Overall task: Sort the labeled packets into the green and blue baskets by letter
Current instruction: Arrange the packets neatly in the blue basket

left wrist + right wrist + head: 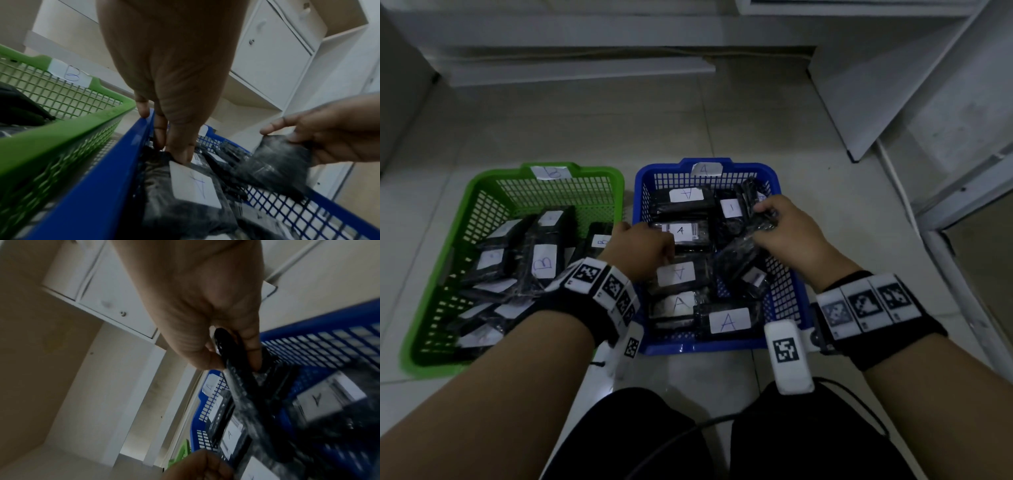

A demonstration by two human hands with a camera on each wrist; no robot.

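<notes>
A green basket (599, 170) tagged B stands on the left and holds several black packets with B labels. Beside it on the right, a blue basket (688, 346) tagged A holds several A packets. My left hand (654, 248) reaches over the blue basket's left rim (107, 162). Its fingertips (180, 155) press on the far end of an A packet (193, 183), fingers fairly straight. My right hand (774, 219) grips one end of a black packet (739, 253) tilted inside the blue basket; its label is hidden. The right wrist view shows that pinch on the packet (242, 378).
Both baskets sit on a pale tiled floor. White cabinets (893, 85) and a shelf base stand behind and to the right. My knees in dark trousers (640, 438) and a cable are at the near edge. Bare floor lies beyond the baskets.
</notes>
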